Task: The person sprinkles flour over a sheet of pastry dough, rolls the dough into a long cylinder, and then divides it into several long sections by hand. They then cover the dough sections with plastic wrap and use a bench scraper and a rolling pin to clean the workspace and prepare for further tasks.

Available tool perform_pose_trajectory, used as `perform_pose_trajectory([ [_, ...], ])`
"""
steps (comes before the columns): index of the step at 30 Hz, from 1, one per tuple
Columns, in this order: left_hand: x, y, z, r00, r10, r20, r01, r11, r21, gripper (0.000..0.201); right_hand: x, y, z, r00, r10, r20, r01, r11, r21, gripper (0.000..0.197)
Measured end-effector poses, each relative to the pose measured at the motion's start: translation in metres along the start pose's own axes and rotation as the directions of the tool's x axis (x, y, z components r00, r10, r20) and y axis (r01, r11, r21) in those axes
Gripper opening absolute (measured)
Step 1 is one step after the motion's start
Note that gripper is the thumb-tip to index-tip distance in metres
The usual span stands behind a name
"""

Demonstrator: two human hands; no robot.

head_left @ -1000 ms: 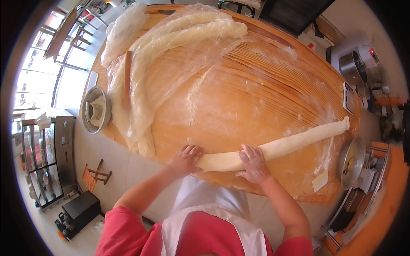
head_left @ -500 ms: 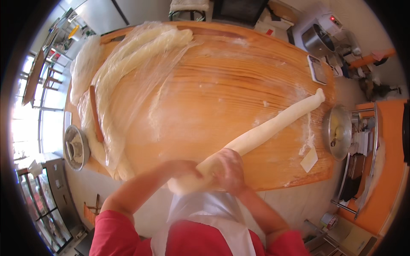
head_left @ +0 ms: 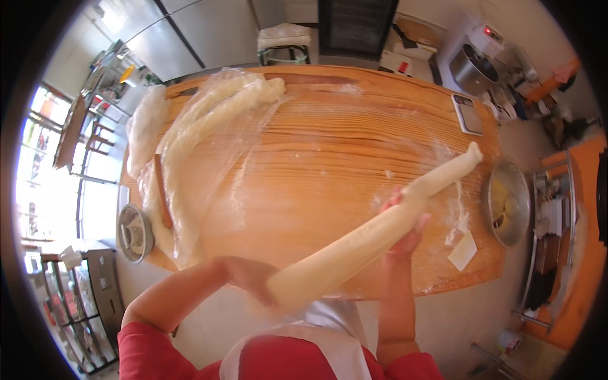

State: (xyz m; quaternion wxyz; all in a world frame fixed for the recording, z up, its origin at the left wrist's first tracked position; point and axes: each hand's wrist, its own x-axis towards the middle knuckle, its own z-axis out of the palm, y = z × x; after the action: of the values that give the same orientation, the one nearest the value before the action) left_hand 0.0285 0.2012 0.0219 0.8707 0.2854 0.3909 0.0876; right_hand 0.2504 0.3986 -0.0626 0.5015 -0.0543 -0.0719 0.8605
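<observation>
Head view: long dough roll (head_left: 373, 231) is being held above wooden worktop (head_left: 316, 158); L hand (head_left: 250, 278) grip clamped at near end, R hand (head_left: 405, 225) grip clamped at mid-length.

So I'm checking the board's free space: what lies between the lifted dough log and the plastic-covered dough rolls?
In the head view, only bare floured wooden table lies between the dough log and the plastic-covered dough rolls.

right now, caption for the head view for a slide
Both hands, left hand and right hand, lift a long dough roll above a floured wooden table.
</observation>
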Motion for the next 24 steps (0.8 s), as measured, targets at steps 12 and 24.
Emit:
perform_pose_trajectory([
  [12, 0.008, -0.081, -0.025, 0.991, -0.107, -0.079, 0.082, 0.960, -0.269, 0.053, 0.039, -0.045, -0.033, 0.927, -0.015, -0.374, -0.053, 0.984, -0.171, 0.037],
  [24, 0.000, -0.020, -0.012, 0.993, -0.093, -0.079, 0.108, 0.969, 0.223, 0.053, 0.059, -0.075, -0.041, 0.936, -0.072, -0.345, -0.041, 0.950, -0.309, 0.041],
])
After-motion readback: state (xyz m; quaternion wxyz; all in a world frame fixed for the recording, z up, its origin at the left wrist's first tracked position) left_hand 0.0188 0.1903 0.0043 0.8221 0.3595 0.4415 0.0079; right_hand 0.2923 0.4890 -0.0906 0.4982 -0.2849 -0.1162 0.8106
